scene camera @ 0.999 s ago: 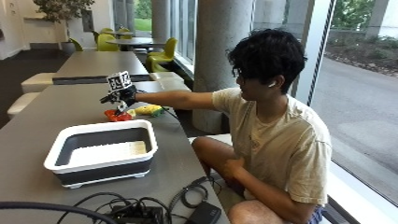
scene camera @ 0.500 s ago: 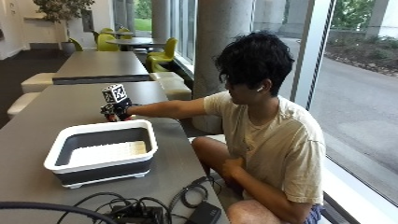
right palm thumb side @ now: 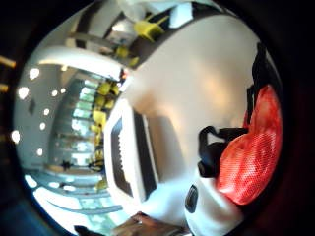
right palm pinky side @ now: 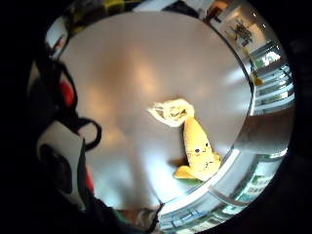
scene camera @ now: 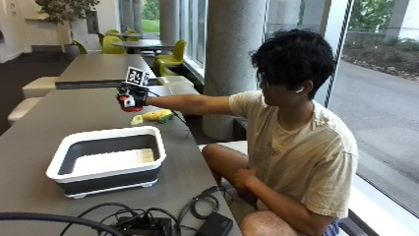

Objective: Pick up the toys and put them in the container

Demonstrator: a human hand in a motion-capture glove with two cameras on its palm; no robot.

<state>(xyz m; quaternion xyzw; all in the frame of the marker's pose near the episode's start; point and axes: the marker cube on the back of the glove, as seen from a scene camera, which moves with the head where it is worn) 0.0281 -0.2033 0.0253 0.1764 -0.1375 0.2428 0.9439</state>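
Observation:
My gloved right hand [scene camera: 131, 97] is raised a little above the far part of the grey table [scene camera: 59, 118] and grips a red toy [scene camera: 126, 105]. In the thumb side palm view the red toy [right palm thumb side: 251, 152] has a mesh-like surface and sits right against the palm. A yellow corn toy [scene camera: 154, 116] with a pale husk lies on the table just beside and below the hand. The little finger side palm view shows the corn toy [right palm pinky side: 195, 146] lying near the table's edge. The white-rimmed dark container [scene camera: 108, 160] stands nearer the front, with a pale flat bottom and nothing in it.
Black cables and a small black box [scene camera: 164, 221] lie at the table's front edge. The person sits on a bench along the table's right side. More tables and yellow chairs [scene camera: 167, 54] stand far behind.
The hand dropped onto the toys, took hold of the red toy and has lifted it off the table. The corn toy stays where it was.

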